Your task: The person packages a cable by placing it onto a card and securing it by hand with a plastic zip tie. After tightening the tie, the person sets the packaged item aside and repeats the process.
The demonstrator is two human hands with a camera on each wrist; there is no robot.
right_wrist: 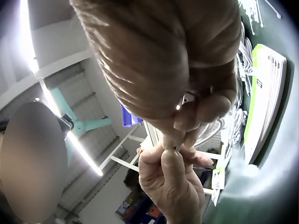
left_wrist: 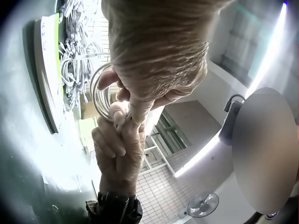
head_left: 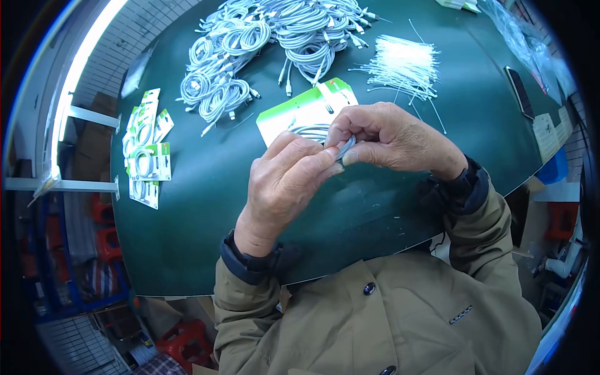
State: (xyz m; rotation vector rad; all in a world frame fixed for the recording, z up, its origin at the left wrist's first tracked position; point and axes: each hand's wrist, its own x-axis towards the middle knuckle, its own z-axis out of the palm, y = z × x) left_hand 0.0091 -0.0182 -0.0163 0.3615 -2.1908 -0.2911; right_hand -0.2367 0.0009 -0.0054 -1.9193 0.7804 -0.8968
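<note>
Coiled cable sits pinched by our left hand and right hand near the frame's center, where we should hold its loops evenly stacked with a steady, light grip.

**Cold white glare, bending edges**

Seen from the head, a tube light blazes and curves into black corners, bleaching the white ties. Both wrist views look hazy and stretched: the tabletop flares, the right hand looms shadowed, and a blurred oval smears one side.
</note>
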